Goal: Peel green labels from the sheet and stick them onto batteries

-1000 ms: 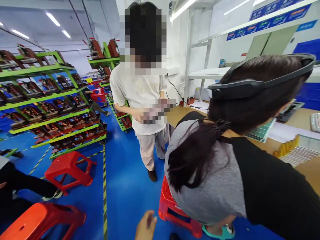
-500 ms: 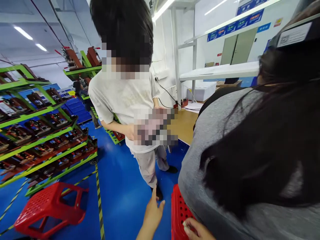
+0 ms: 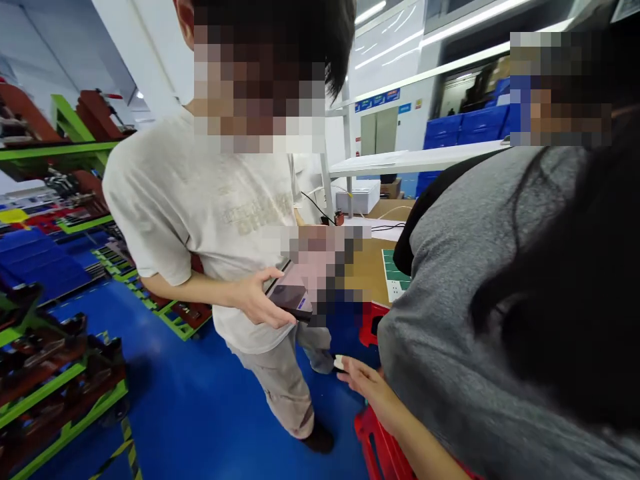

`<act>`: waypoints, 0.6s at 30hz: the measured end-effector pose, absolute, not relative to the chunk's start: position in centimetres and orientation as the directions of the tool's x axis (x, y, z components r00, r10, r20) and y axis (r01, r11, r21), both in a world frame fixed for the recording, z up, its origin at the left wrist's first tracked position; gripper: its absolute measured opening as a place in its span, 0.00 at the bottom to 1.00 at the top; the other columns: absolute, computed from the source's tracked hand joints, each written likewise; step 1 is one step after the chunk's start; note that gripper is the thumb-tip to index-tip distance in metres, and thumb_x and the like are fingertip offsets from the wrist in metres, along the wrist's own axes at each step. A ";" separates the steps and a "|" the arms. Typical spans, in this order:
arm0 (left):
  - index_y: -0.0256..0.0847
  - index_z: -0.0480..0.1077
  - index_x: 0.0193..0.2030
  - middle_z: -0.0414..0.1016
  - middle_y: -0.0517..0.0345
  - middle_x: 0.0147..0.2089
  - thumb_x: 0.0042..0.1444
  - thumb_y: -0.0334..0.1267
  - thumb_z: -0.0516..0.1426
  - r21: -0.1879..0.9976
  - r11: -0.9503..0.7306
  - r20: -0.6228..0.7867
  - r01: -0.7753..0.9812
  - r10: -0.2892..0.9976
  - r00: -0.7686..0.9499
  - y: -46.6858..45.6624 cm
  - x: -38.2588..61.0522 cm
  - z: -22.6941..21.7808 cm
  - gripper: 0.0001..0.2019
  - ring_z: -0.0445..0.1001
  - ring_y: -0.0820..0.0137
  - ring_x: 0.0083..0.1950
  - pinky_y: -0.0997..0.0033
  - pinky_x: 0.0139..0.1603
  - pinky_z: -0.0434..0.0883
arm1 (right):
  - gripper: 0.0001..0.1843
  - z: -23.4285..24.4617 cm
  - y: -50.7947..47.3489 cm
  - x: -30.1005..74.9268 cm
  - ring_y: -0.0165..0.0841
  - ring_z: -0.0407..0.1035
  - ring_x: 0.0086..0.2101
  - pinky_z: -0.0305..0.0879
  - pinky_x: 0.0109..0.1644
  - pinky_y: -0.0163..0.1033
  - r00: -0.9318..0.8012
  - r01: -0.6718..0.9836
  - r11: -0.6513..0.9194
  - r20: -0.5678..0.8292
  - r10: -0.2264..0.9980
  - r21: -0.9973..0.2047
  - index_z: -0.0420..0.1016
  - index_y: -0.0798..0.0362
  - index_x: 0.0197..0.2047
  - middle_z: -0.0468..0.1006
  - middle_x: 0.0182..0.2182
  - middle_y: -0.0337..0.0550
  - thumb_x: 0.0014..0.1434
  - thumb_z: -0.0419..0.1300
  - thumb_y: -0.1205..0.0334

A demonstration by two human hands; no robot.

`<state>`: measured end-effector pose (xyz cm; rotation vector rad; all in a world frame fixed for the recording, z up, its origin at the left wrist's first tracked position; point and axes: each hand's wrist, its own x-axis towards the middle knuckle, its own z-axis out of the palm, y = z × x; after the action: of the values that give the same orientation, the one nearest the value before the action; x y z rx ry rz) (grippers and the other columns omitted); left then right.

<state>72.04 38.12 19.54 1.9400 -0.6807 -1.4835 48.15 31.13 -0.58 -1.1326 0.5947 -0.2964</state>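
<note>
My right hand (image 3: pixel 367 380) reaches in from the lower right with its fingers stretched forward, holding nothing that I can see. Something small and white covers a fingertip; it looks like a finger cot or tape. The hand is beside the grey shirt (image 3: pixel 440 300) of a seated person, above a red plastic stool (image 3: pixel 377 440). In front of me a standing person in a white T-shirt (image 3: pixel 220 193) holds a dark tablet-like device (image 3: pixel 290 300) in both hands, partly blurred out. My left hand is out of the picture.
Green racks (image 3: pixel 65 387) loaded with brown fixtures stand on the left. Behind the two people is a workbench (image 3: pixel 373 260) with a green-and-white sheet (image 3: pixel 395 273) and a white shelf (image 3: pixel 390 163) above. The floor (image 3: pixel 200 413) is blue, with striped tape.
My view has moved closer to the standing person and turned. My left hand, which was pointing with its index finger, has left the picture. My right hand has reached forward and its fingers have straightened.
</note>
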 end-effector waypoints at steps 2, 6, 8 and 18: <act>0.37 0.73 0.31 0.70 0.59 0.37 0.46 0.62 0.38 0.722 -0.691 -0.686 0.008 -0.715 0.136 37.8 73.9 20.4 0.34 0.67 0.67 0.50 0.76 0.37 0.65 | 0.44 0.1 31.9 47.1 0.24 0.64 0.44 0.54 0.58 0.38 0.779 -0.036 0.381 -0.265 -0.568 -0.924 0.59 0.56 0.53 0.63 0.46 0.49 0.41 0.49 0.32; 0.42 0.72 0.32 0.70 0.60 0.33 0.49 0.59 0.41 0.796 -0.581 -0.405 -0.168 -0.718 0.567 40.9 72.6 11.1 0.27 0.68 0.68 0.48 0.73 0.37 0.66 | 0.44 -0.6 32.0 45.5 0.21 0.65 0.36 0.58 0.55 0.36 0.811 -0.062 0.388 -0.273 -0.518 -0.919 0.61 0.63 0.47 0.69 0.33 0.48 0.41 0.48 0.31; 0.41 0.68 0.37 0.70 0.57 0.35 0.49 0.56 0.48 0.778 -0.560 -0.245 -0.283 -0.686 0.684 42.9 70.2 3.5 0.21 0.69 0.70 0.41 0.71 0.37 0.67 | 0.43 -1.8 31.5 45.1 0.19 0.64 0.34 0.61 0.52 0.34 0.773 -0.039 0.436 -0.304 -0.557 -0.899 0.59 0.62 0.45 0.68 0.32 0.45 0.39 0.50 0.31; 0.36 0.61 0.25 0.64 0.59 0.24 0.43 0.57 0.50 0.848 -0.453 -0.295 -0.273 -0.834 0.466 41.3 62.8 -13.0 0.21 0.63 0.75 0.28 0.75 0.32 0.61 | 0.38 -6.2 27.6 44.1 0.25 0.62 0.47 0.60 0.44 0.23 0.525 0.084 0.542 -0.425 -0.737 -0.836 0.56 0.55 0.47 0.59 0.50 0.43 0.37 0.58 0.40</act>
<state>62.78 41.31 -12.98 1.9622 -0.9211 -0.9455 44.05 27.64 -6.19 -0.8634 0.8850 -0.5721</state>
